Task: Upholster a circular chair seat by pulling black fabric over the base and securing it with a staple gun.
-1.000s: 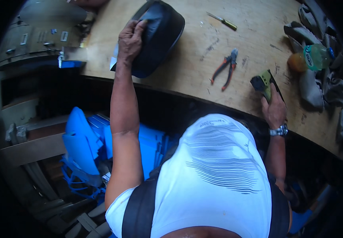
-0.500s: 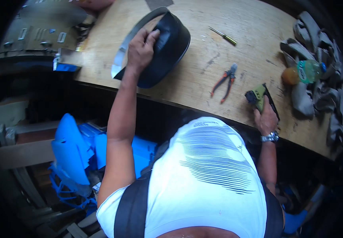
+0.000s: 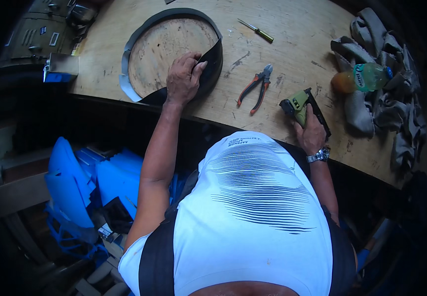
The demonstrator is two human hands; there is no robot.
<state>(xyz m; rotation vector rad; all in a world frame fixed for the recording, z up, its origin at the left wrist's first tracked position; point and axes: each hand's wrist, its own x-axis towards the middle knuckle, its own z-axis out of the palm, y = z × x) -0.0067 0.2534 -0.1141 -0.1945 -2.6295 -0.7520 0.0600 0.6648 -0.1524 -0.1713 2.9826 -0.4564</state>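
Note:
A round wooden board (image 3: pixel 161 47) lies on the workbench with its bare wood face up. Black sheet material (image 3: pixel 212 61), which looks like vinyl, stands around its rim, with a paler lining strip at the left. My left hand (image 3: pixel 184 81) is closed on the near edge of this black cover, thumb on top and fingers over the board. Over at the right, my right hand (image 3: pixel 313 132) is wrapped around the handle of a green and black staple gun (image 3: pixel 299 106), which rests on the bench. Its palm side is hidden.
Cutting pliers (image 3: pixel 256 89) with orange-black handles and a screwdriver (image 3: pixel 256 30) lie between my hands. A bottle (image 3: pixel 364 77) rests on crumpled grey cloth (image 3: pixel 359 114) at the right. A small box (image 3: pixel 61 67) sits at the bench's left edge. Blue sheets (image 3: pixel 68 180) are piled below.
The covered board was tilted up, showing its black outside; now it lies flat, wood face up. My left hand still grips the cover's edge, and my right hand stays on the staple gun.

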